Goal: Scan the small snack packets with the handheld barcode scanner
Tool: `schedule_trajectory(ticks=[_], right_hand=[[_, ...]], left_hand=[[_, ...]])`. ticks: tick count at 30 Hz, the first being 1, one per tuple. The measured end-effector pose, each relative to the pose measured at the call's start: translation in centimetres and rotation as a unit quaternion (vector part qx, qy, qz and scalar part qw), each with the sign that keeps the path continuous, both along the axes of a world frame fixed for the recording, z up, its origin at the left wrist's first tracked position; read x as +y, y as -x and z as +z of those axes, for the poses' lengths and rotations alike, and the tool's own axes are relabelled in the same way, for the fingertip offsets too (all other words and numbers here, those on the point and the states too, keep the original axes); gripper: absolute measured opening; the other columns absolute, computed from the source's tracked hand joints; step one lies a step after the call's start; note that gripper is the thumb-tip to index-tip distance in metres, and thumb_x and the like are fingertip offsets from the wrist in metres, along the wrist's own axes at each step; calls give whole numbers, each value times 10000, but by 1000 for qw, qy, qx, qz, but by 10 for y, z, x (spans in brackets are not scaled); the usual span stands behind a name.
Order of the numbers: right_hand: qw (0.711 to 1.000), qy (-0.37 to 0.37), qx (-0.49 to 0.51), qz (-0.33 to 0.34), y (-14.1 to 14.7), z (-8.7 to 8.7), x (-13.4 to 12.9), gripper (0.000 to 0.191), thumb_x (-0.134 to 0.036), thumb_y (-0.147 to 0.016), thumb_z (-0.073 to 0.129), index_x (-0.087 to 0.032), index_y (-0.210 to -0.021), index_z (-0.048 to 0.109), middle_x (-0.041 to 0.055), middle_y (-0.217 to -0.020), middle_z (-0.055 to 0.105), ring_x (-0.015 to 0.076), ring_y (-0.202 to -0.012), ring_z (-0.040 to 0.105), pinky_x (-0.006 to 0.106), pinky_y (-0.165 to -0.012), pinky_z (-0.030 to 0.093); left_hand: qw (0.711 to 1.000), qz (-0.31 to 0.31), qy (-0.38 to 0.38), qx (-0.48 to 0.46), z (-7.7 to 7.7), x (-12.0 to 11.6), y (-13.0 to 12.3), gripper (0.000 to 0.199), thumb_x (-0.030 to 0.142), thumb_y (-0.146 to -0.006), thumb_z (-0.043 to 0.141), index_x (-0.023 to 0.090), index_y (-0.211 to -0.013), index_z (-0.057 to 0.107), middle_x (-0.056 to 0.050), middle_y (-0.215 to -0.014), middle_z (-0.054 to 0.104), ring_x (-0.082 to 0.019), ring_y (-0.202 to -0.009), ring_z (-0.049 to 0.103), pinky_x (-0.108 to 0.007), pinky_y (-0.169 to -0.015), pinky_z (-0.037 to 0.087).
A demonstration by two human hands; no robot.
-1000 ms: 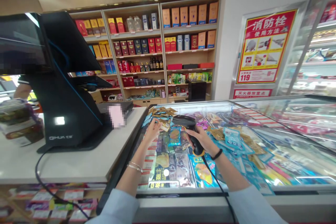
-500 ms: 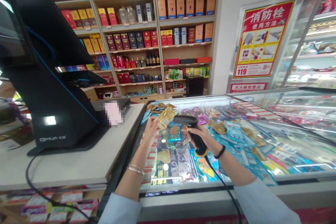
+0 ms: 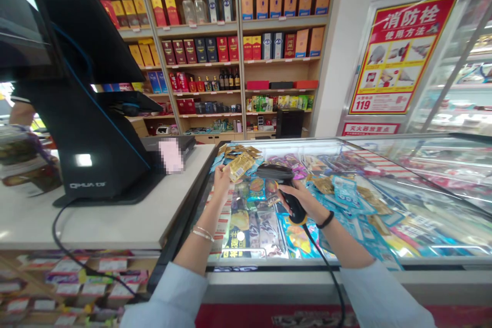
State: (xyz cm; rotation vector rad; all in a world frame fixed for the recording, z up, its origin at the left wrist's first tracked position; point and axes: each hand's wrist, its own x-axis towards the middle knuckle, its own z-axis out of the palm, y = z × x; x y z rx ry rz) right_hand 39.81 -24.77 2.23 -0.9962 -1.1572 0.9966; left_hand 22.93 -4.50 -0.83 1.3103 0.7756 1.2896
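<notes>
My left hand (image 3: 222,180) is closed on the edge of a gold packet (image 3: 241,166), whose barcode side faces up toward me. Wrapped around the handle of a black barcode scanner (image 3: 275,171) is my right hand (image 3: 303,200); the scanner's head points left at the packet, a short gap between them. A cable (image 3: 326,266) runs from the handle down past the front edge. Both hands are above the glass top of a chest freezer (image 3: 246,252). Gold and blue packets (image 3: 240,150) lie in a pile just beyond my left hand, and blue packets (image 3: 348,195) are heaped right of the scanner.
A white counter (image 3: 184,179) on the left carries a black point-of-sale terminal (image 3: 103,148) and jars (image 3: 28,159). Part of another person's arm (image 3: 21,113) shows behind it. Shelves of boxed bottles (image 3: 200,51) line the back wall, beside a red poster (image 3: 403,56).
The view has shifted slightly, so the surroundings sit a little differently in frame. Both hands keep their holds, with the packet and scanner in nearly the same relation.
</notes>
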Motion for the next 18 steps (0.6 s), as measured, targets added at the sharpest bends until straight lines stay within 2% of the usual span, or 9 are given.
schedule_trajectory(ticks=[4,9,18], right_hand=[[1000,-6,11,17,-1,4,-5,307,-454,-764,717,-179,-758,581,-32,-546,557,91,-362,483,188,-305,390],[1000,6,-18,19,-2,-1,-4,310,-458,-792,703,-174,-774,578,-27,-576,572,91,-361,496,192,-302,396],[999,15,-40,20,-3,-2,-3,323,-463,-800,702,-169,-746,578,-30,-577,563,86,-365,502,184,-310,397]], left_hand=[[999,-7,29,-29,2,0,2,326,467,-842,585,248,-940,364,-19,-929,670,-202,-828,715,-384,-677,616],[1000,-13,7,-17,5,-2,2,364,507,-836,586,256,-1002,382,-36,-993,685,-210,-863,716,-379,-686,614],[999,-15,0,-29,7,-5,2,278,419,-880,563,246,-992,375,-32,-944,683,-207,-808,724,-354,-632,622]])
